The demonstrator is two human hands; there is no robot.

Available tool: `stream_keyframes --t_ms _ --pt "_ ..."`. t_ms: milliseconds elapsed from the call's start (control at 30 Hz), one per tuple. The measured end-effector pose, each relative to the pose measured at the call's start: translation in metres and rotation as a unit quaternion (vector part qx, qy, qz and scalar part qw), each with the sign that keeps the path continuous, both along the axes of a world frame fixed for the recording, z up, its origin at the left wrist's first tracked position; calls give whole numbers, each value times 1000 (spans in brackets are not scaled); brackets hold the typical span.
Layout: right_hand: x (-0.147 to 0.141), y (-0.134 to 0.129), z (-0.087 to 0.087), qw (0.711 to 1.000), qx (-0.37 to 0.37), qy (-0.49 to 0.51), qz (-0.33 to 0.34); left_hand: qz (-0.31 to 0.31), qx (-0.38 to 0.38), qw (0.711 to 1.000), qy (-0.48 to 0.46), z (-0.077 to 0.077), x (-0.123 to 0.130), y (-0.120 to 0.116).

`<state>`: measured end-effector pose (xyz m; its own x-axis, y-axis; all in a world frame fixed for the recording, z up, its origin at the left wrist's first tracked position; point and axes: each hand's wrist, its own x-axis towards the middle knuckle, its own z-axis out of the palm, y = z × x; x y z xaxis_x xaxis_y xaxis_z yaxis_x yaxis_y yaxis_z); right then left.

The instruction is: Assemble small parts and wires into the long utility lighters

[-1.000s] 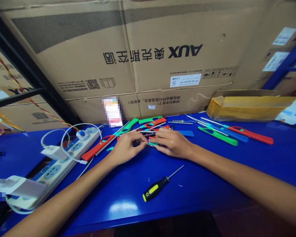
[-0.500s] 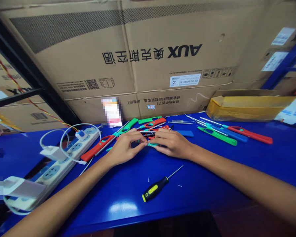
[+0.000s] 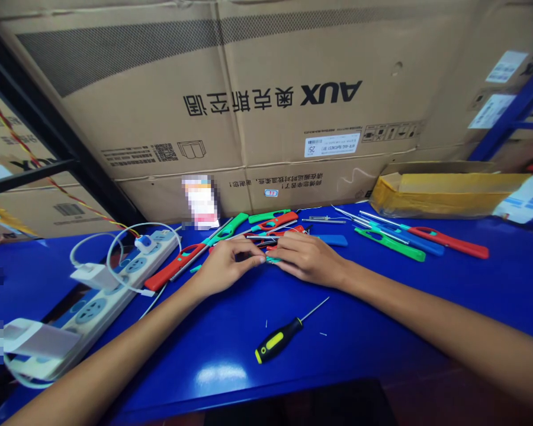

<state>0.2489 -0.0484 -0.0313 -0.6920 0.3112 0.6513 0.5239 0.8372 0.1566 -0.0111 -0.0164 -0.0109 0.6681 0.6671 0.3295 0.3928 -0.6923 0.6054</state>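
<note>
My right hand [image 3: 311, 258] is closed around a small teal plastic piece [image 3: 272, 259], mostly hidden by the fingers. My left hand [image 3: 231, 264] is pinched, thumb and index fingertip meeting at the piece's left end. Just behind the hands lies a jumble of lighter parts, among them a red lighter body [image 3: 273, 222] and a blue handle [image 3: 333, 240]. Left of my left hand rests a long red-and-teal lighter [image 3: 177, 263] with a green shell [image 3: 233, 227] behind it. A black-and-yellow screwdriver [image 3: 277, 339] lies in front, pointing up to the right, with two tiny screws or pins near it.
On the right are a green lighter shell [image 3: 393, 245], a red lighter handle [image 3: 455, 242] and metal tubes. A power strip [image 3: 115, 293] with chargers and cables runs along the left. A phone [image 3: 201, 204] leans on the large carton [image 3: 257, 47]; a yellow-taped box [image 3: 448, 195] stands back right.
Both hands keep nearly the same pose around the teal piece, with only slight finger movement. The whole view has shifted a little; the tools and parts lie as before.
</note>
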Motion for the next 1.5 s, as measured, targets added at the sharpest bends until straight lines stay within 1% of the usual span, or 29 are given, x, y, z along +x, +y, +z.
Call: stream_keyframes --t_ms 133,433,533,700,800,933,1200,1500 --pt "0 -1 0 1000 12 -3 -4 3 -33 999 -9 -1 1 1" --pt "-1 0 1 1000 26 10 2 14 -67 997 -21 0 3 -1" --pt "0 1 -1 1000 22 17 -3 27 -52 998 -25 0 3 -1" --pt "3 5 -4 999 -4 31 -14 46 7 999 -13 6 2 -4" --pt "4 6 -5 999 -22 38 -13 44 28 999 -7 8 1 -4" --pt "5 7 -5 998 -44 42 -8 31 51 998 -10 5 1 -2" --pt "5 5 -5 997 -71 43 -6 12 67 998 -11 5 2 -3" --pt "3 5 -5 997 -52 51 12 15 68 998 1 3 1 -3"
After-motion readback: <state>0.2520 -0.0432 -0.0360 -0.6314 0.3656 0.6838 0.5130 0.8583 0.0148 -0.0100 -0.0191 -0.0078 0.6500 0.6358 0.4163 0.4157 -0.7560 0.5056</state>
